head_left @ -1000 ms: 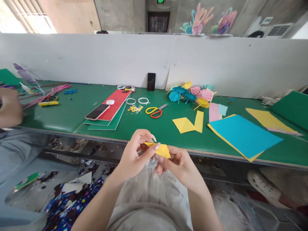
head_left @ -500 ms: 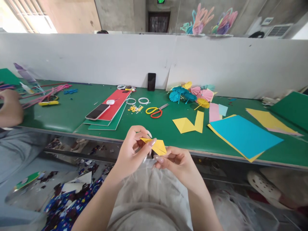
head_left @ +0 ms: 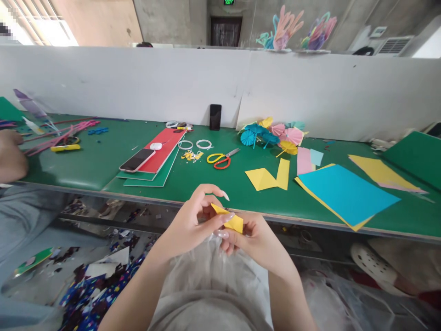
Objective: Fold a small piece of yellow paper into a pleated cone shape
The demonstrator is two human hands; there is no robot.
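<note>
Both hands meet low in the middle of the frame, over the lap and just short of the table edge. Left hand (head_left: 193,220) pinches the small folded yellow paper (head_left: 230,219) between thumb and fingertips, one finger lifted clear. Right hand (head_left: 257,239) closes on the same piece from below, its fingers curled under the fold. Beyond them runs the green table (head_left: 96,165). Above the hands, at mid-frame, lie yellow paper offcuts (head_left: 268,177) and yellow-and-red scissors (head_left: 222,159). Right of these sits a blue sheet (head_left: 346,193) on a yellow one. Left of centre, a phone (head_left: 138,159) rests on red card (head_left: 165,148) stacked over green sheets. Paper umbrellas (head_left: 272,134) cluster near the white partition (head_left: 138,82). Another person's hand (head_left: 11,155) shows at the far left edge.
</note>
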